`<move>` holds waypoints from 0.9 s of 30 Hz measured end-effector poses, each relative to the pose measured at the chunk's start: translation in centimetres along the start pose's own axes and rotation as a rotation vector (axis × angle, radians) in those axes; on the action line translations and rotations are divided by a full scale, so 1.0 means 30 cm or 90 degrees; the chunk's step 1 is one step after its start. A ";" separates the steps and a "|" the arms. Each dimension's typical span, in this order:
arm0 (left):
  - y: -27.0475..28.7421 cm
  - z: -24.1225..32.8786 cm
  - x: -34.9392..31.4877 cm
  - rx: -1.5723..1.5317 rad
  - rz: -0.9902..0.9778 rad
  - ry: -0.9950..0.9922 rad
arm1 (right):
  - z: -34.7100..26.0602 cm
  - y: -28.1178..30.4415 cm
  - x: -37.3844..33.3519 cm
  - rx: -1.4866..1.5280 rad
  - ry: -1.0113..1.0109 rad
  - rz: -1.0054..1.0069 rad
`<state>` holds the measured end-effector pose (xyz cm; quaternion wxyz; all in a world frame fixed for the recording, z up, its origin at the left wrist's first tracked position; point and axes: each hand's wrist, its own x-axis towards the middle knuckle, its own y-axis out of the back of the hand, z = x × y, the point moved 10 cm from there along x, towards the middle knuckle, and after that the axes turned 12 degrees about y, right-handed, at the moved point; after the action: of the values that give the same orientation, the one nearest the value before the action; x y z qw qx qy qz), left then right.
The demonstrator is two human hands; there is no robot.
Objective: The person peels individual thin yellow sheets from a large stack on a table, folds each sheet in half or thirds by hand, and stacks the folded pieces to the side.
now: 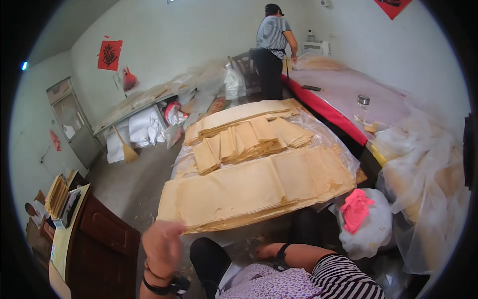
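A long stack of thin pale-yellow sheets [239, 192], like tofu skin, lies across the near end of the low table, a fold line across its top. My left hand [163, 243] is raised beside the stack's near left corner, its fingers smeared by motion. Low between my knees, below the front edge of the stack, is my right hand [269, 250]; its fingers are blurred and what they hold, if anything, does not show. Behind the long stack lie smaller folded bundles [249, 138] of the same sheets, and farther back another long stack [244, 115].
A white bag [367, 231] with a pink cloth [356, 210] on it stands right of my knees. Clear plastic sheeting [423, 164] covers goods at the right. Another person [271, 50] works at the far table, where a glass jar [362, 107] stands. A wooden cabinet [102, 244] is at left.
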<state>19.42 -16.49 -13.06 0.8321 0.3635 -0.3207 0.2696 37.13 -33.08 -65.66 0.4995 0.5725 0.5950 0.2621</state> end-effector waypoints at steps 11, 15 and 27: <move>-0.080 0.592 -0.093 0.226 0.019 -0.598 | -0.151 0.032 -0.002 0.303 -0.103 -0.006; -0.121 0.627 -0.096 0.277 0.076 -0.650 | -0.134 0.005 0.007 0.322 -0.115 -0.008; 0.034 0.500 0.118 -0.228 0.097 -0.474 | 0.032 -0.229 -0.036 0.378 -0.142 0.047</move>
<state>15.95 -26.78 -2.08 0.6869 0.2612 -0.6673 0.1205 34.95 -35.77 -71.75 0.3632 0.7396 0.5658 0.0304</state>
